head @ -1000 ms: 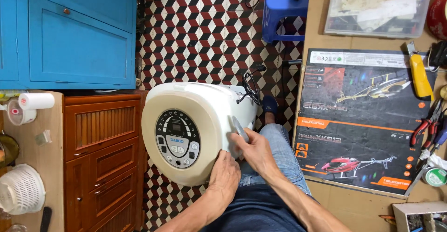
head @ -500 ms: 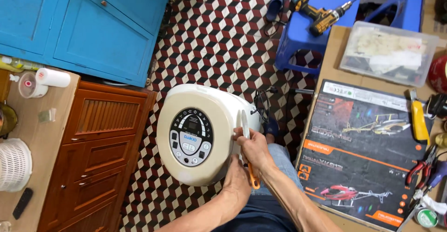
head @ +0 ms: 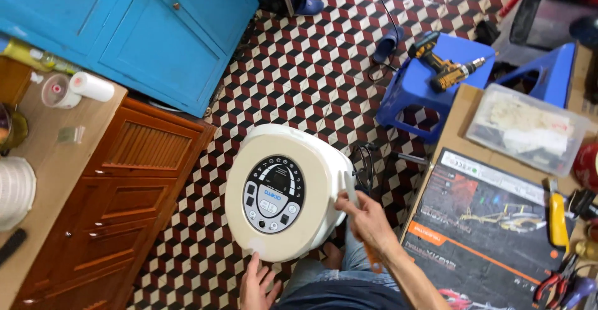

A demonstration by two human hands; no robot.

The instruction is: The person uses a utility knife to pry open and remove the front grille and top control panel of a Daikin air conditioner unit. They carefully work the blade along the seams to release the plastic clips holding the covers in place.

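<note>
A cream round cooker (head: pixel 283 192) with a black control panel lies tipped on my lap, panel facing up. My right hand (head: pixel 367 218) is shut on a screwdriver (head: pixel 352 190) with an orange handle, its metal shaft resting against the cooker's right side. My left hand (head: pixel 258 285) is open, fingers spread, just under the cooker's lower rim. A black cord (head: pixel 363 167) hangs off the cooker's right side.
A brown wooden cabinet (head: pixel 124 185) stands at left, a blue cupboard (head: pixel 137 30) behind it. On a blue stool (head: pixel 411 89) lies a yellow drill (head: pixel 445 67). To the right are a printed cardboard box (head: pixel 492 216), a clear plastic tub (head: pixel 529 126), pliers (head: pixel 557 279).
The view has tilted up and back, showing more floor and the stool. My left hand has come off the cooker's side and dropped below its rim. The right hand keeps the screwdriver.
</note>
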